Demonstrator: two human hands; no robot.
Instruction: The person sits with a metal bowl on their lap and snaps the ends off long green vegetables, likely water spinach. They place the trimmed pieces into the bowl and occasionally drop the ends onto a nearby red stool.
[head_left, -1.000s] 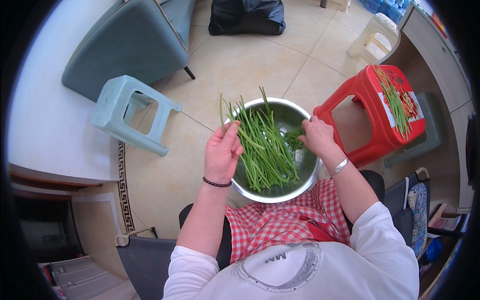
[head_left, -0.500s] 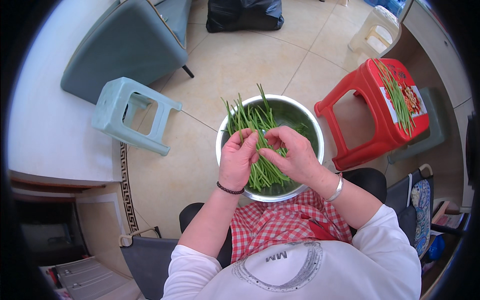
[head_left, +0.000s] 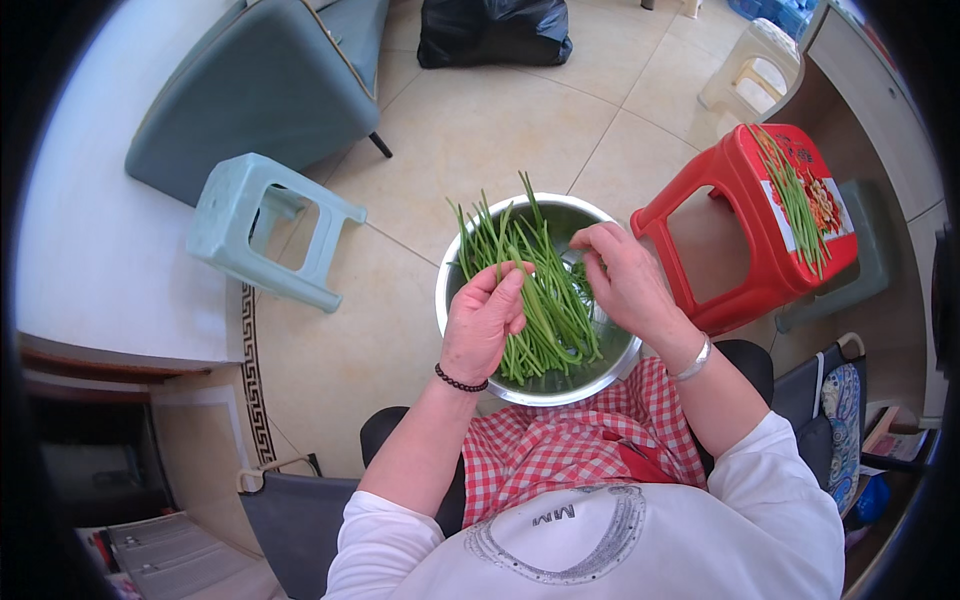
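Observation:
A shiny metal basin (head_left: 612, 370) stands in front of my lap, with many long green vegetable stems (head_left: 552, 320) heaped across its left and middle. My left hand (head_left: 482, 318) is over the basin's left side, thumb and forefinger pinched on a green stem. Over the right rim hangs my right hand (head_left: 632, 284), away from the left one. Its fingers are bent and drawn together; anything between them is too small or hidden to make out. Small green bits (head_left: 580, 276) lie in the basin below the right fingertips.
A red stool (head_left: 745, 215) at the right carries a row of green stems (head_left: 797, 208). At the left stands a pale blue stool (head_left: 235, 235) by a blue-grey sofa (head_left: 260, 90). A black bag (head_left: 492, 32) lies on the tiled floor beyond the basin.
My right hand has moved right, away from my left hand, to the basin's right rim. The left hand has stayed nearly in place, still pinching.

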